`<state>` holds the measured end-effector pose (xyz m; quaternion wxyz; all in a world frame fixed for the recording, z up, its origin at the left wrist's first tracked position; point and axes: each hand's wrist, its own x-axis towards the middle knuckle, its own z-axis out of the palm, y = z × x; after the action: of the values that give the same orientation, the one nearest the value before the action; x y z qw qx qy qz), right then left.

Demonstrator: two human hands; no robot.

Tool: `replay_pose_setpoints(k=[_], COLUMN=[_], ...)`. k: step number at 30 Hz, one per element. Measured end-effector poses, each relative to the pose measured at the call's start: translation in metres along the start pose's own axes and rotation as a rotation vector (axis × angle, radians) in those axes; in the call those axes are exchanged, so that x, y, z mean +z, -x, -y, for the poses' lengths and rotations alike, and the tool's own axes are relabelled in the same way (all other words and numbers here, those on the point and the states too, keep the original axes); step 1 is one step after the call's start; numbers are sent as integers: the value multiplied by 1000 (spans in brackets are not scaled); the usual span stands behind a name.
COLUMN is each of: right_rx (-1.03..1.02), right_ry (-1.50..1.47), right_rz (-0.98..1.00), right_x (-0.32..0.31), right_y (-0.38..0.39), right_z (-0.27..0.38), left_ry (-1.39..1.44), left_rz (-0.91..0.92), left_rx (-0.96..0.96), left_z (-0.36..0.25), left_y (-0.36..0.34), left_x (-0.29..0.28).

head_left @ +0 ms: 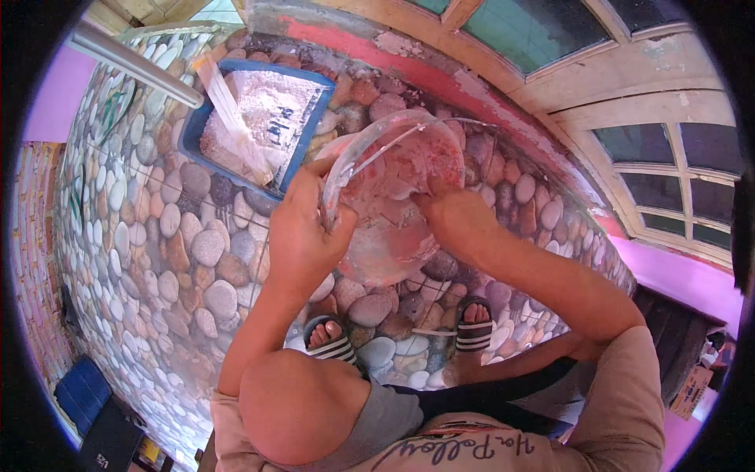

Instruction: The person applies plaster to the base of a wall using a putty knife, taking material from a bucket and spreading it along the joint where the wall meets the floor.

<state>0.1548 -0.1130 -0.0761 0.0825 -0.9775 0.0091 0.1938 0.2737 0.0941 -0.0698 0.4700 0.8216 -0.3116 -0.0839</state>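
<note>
Bare knee (307, 401): nearest the camera, at 7 o'clock, beside the tan shirt (487, 458) at 6.
Metal pole (145, 67): pokes in at 10 o'clock, its end over the blue tub.
Blue tub (185, 141): bucket's 10 o'clock, near the left hand; crowds any swing that way. Inside, pale powdery material (271, 102) and a flat pale stick (228, 106).
Left hand (311, 212): clasped on the bucket's rim at 9 o'clock.
Sandals (334, 346): one foot at 7, the other at 5, limiting room below.
Bucket (389, 248): just above centre, mouth facing the camera; floor contact unclear. Probably light, slightly flexible plastic; pinkish smears could make it slippery. Rim at 9 seems the surest hold; the handle (389, 146) crosses the mouth.
Right hand (456, 216): fingers curled inside at 3; whether they grip something, cannot tell.
Wooden door (645, 114): 2 o'clock, bounding that side.
</note>
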Motion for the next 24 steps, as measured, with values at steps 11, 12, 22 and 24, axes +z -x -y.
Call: replay_pose_setpoints(k=[11,12,22,24], right_rx=[-71,-75,-25,-38], right_ry=[-65,-67,17,19], right_rz=[-97,-95,-69,-18], right_x=[20,20,15,12], right_y=[9,9,6,7], right_z=[27,24,9,10], left_ry=[-6,-9,-4,-16], left_rz=[-12,-13,-3,2], left_rx=[-19,-23,5,12], left_z=[1,1,-3,-2], left_y=[-1,0,-1,0], left_x=[1,1,2,3])
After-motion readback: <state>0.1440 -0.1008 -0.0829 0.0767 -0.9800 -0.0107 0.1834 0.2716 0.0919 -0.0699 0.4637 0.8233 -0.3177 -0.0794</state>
